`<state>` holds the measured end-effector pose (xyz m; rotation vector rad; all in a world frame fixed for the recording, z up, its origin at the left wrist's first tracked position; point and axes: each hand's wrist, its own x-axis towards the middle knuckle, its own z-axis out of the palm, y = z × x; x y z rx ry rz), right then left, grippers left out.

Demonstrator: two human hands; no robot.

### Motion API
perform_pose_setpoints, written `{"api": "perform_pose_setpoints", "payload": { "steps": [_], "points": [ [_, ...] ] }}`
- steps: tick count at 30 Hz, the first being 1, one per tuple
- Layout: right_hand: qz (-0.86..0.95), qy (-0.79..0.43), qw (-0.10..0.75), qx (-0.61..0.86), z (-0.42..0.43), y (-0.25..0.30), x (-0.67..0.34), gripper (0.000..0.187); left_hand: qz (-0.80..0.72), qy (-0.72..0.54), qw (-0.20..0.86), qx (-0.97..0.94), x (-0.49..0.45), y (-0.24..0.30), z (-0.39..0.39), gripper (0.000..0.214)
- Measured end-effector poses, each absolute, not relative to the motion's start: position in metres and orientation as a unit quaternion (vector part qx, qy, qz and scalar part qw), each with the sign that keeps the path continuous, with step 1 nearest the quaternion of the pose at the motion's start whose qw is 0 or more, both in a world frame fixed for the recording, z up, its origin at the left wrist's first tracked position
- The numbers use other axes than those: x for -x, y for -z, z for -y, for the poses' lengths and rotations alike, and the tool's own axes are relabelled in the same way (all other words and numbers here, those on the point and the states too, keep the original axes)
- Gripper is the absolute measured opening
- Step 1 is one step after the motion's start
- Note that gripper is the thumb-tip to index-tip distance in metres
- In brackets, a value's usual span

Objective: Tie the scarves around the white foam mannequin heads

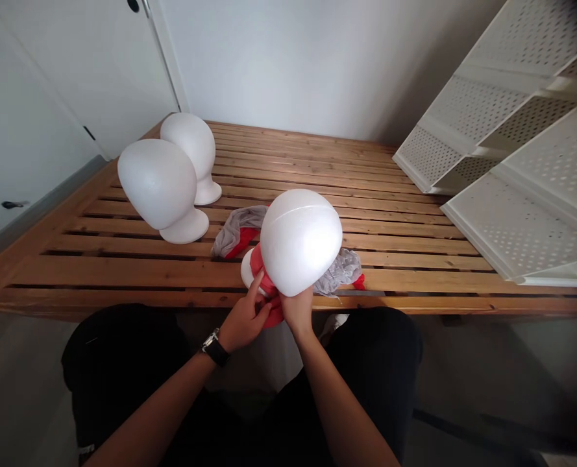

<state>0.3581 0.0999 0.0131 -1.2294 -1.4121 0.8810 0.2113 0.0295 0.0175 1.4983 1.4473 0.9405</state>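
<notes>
Both hands are at the near edge of the slatted wooden worktop (390, 194), about mid-width. They are working on a white foam head form (300, 240) that is tipped over toward the person, its dome facing up and forward.

Left hand (243, 319), watch (215, 347) on its wrist: fingers curled shut, pinching the red cloth (263, 279) wrapped around the form's neck, thumb pointing up against it.

Right hand (298, 310): closed under the form's neck, gripping it from below and also in contact with the red cloth. Its fingers are mostly hidden behind the form, so I can't tell exactly how they lie.

The form's base shows as a small white patch at the left of the red cloth, just above the left hand's fingers.

A grey cloth with red trim (242, 230) lies on the slats behind and under the held form. One end spreads out to the left and the other end (341, 271) comes out at the right, near the front edge.

Two more foam head forms stand upright toward the far-left corner: the nearer one (160, 188) and the farther one (193, 152), just beside each other, well apart from the held form.

A white perforated shelf unit (512, 149) lies tilted across the right end of the worktop.
</notes>
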Motion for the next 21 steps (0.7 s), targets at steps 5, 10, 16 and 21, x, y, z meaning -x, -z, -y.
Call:
{"api": "perform_pose_setpoints", "payload": {
  "steps": [5, 10, 16, 21],
  "points": [
    [0.515, -0.488, 0.511, 0.485, -0.098, -0.009, -0.352, 0.052, -0.595, -0.384, 0.438, -0.554, -0.214, -0.008, -0.022, 0.091],
    [0.479, -0.524, 0.507, 0.49, -0.097, -0.005, -0.345, 0.043, -0.595, -0.401, 0.449, -0.532, -0.215, -0.004, -0.019, 0.085],
    [0.5, -0.479, 0.515, 0.505, -0.102, -0.011, -0.35, 0.023, -0.584, -0.404, 0.456, -0.536, -0.21, -0.006, -0.017, 0.097],
    [0.583, -0.343, 0.542, 0.499, -0.132, -0.047, -0.388, 0.025, -0.569, -0.37, 0.459, -0.573, -0.201, -0.018, -0.019, 0.097]
  ]
}}
